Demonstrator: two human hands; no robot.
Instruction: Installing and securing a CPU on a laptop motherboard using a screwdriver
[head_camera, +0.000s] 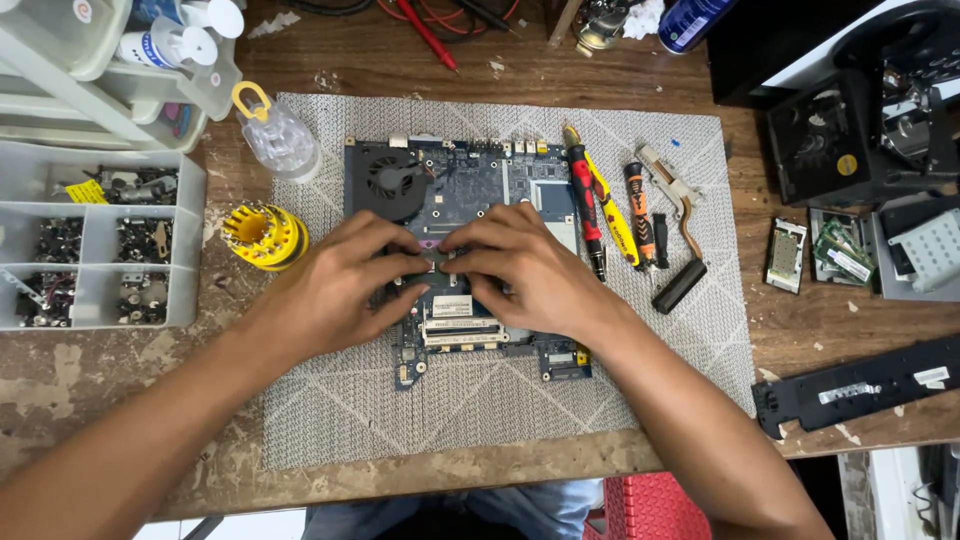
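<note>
The circuit board lay on the mat, which lay on the table. Both hands met on the board's middle, the left hand beside the right hand. The bit holder stood left of the board, the compartment tray farther left. The screwdrivers lay right of the board. The memory modules lay off the mat, farther right.
</note>
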